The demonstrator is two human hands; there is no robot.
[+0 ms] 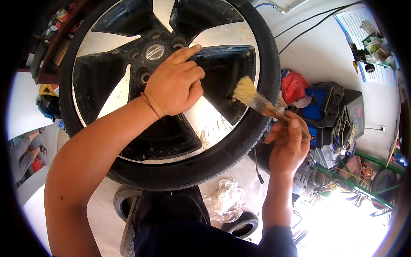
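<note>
A large car wheel, a black tire (pixel 269 64) on a black and silver alloy rim (pixel 102 43), fills the upper middle in front of me. My left hand (pixel 177 83) rests on the spokes beside the round hub cap (pixel 155 52). Its index finger is stretched out and the others are loosely bent, holding nothing. To the right, my right hand (pixel 289 145) grips the wooden handle of a flat paintbrush (pixel 259 104). The pale bristles point up and left over the rim's right edge, near the valve (pixel 233 100); whether they touch the rim I cannot tell.
A blue and black machine (pixel 355 109) with a red bag (pixel 294 87) beside it stands right. Loose tires (pixel 246 225) and crumpled clear plastic (pixel 227 199) lie below. Cluttered shelves (pixel 53 55) are left, a green rack (pixel 364 173) right. Another person's legs (pixel 30 152) show far left.
</note>
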